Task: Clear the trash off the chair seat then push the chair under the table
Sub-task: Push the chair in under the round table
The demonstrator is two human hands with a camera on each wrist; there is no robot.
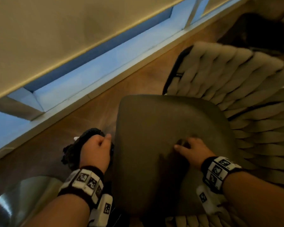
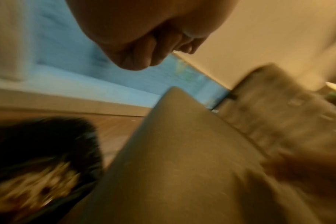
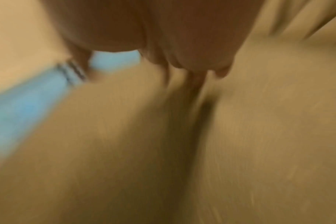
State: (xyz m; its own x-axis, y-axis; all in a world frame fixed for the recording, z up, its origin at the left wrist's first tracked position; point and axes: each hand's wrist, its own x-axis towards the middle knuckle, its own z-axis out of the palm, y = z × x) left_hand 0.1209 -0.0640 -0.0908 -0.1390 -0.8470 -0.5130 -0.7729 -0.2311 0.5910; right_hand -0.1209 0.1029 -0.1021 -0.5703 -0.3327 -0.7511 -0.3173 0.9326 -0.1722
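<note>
The chair's grey seat cushion (image 1: 162, 122) fills the middle of the head view, with its pale woven back (image 1: 228, 76) to the right. No trash shows on the bare part of the seat. My right hand (image 1: 188, 148) lies on the seat near its front, thumb out, fingertips (image 3: 192, 71) touching the cushion (image 3: 259, 136). My left hand (image 1: 98, 145) hovers just off the seat's left edge, curled into a fist (image 2: 144, 50) with nothing visible in it. Below it is a black bag-like container (image 1: 69, 154) holding blurred pale scraps (image 2: 38, 189) beside the seat (image 2: 173, 166).
Wooden floor (image 1: 129, 86) runs left of the chair up to a low pale frame with blue panels (image 1: 88, 69). A shiny metal round object (image 1: 23, 194) stands at the lower left. A dark shape (image 1: 259, 31) sits behind the chair back.
</note>
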